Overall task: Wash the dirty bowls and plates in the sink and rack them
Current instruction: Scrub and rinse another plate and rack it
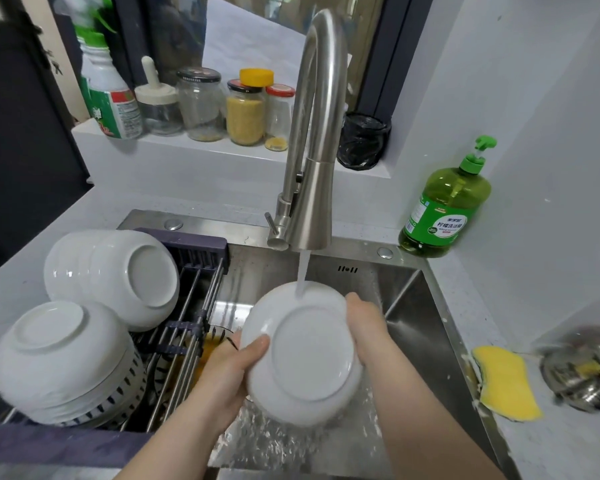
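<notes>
Gripping the white bowl (309,355) from both sides, the hands held it over the sink (416,306) with its foot ring turned up toward the camera. The left hand (232,372) curled round the near-left rim, its thumb laid on the underside. The right hand (364,327) clasped the far-right rim, its fingers out of sight behind the bowl (how far they wrapped, I could not tell). Water (302,275) from the faucet (312,150) struck the bowl's far edge, between the two hands, and splashed down beneath them.

Left of the left hand, a dish rack (184,245) spanned the sink. It carried two stacks of upturned white bowls, one stack (118,271) beyond the hand and the other (59,358) beside the wrist.

Off to the right of the right hand, well apart, a yellow sponge (503,382) lay on the bench (551,445) at the sink's edge. A blurred steel pot (586,368) sat farther out that way. Beyond the right hand, a green soap bottle (444,209) stood on the bench near the corner.
</notes>
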`<state>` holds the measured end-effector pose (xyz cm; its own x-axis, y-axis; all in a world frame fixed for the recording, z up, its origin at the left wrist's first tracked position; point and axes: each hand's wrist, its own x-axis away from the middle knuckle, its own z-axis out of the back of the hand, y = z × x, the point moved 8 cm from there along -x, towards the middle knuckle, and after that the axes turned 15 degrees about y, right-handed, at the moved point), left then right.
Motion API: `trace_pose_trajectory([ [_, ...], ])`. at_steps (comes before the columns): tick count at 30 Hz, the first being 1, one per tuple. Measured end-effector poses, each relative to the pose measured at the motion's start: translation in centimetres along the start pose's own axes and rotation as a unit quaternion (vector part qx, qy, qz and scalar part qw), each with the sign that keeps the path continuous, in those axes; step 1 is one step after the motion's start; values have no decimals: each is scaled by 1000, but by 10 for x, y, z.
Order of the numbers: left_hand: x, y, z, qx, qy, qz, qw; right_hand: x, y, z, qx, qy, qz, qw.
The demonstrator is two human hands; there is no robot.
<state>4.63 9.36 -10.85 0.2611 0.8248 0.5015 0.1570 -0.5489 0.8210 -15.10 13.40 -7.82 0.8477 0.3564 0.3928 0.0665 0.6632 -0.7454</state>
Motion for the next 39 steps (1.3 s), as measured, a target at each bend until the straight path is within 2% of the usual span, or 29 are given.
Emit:
trace_pose_trajectory([
  [2,-1,9,-3,-101,46,-84,990,1,-4,5,27,33,18,999],
  [4,-1,21,-10,-251,115,-182,944,6,-14,10,70,62,72,993],
  [5,2,30,-21,-332,136,-239,902,12,-23,10,97,73,113,986],
  [7,10,48,-54,-476,139,-360,790,29,-36,1,159,78,195,965],
  [8,12,55,-69,-512,128,-400,749,34,-37,-5,179,78,215,957],
  [9,11,59,-82,-533,110,-421,725,36,-35,-6,182,80,217,956],
  [11,10,63,-97,-542,73,-450,706,34,-30,-2,164,92,203,961],
  [12,7,63,-96,-538,64,-452,709,32,-28,2,153,102,194,964],
  [13,1,63,-89,-528,70,-431,729,29,-26,8,144,115,187,965],
  [15,-14,53,-62,-469,110,-331,811,23,-22,25,114,145,165,969],
  [16,-15,46,-50,-453,124,-299,831,20,-22,31,97,159,156,970],
  [17,-14,40,-49,-452,129,-285,836,16,-24,37,88,169,155,969],
  [19,-8,37,-61,-467,135,-326,811,17,-26,32,98,165,166,967],
  [21,-1,45,-85,-499,125,-407,755,22,-21,13,113,143,176,967],
  [24,7,60,-101,-522,95,-496,688,28,-3,-8,99,114,149,977],
  [27,0,52,-93,-555,48,-501,662,29,-10,-8,103,119,165,974],
  [29,-2,48,-90,-557,45,-498,663,30,-16,-7,104,114,178,972],
  [31,-1,55,-86,-539,64,-477,691,31,-15,-6,91,111,175,974],
  [34,-13,65,-44,-430,175,-343,816,25,-8,2,33,112,126,985],
  [36,-24,54,-21,-341,191,-234,890,24,-4,5,19,114,96,989],
  [39,-35,31,-3,-206,201,-95,953,19,3,10,-16,117,63,991],
])
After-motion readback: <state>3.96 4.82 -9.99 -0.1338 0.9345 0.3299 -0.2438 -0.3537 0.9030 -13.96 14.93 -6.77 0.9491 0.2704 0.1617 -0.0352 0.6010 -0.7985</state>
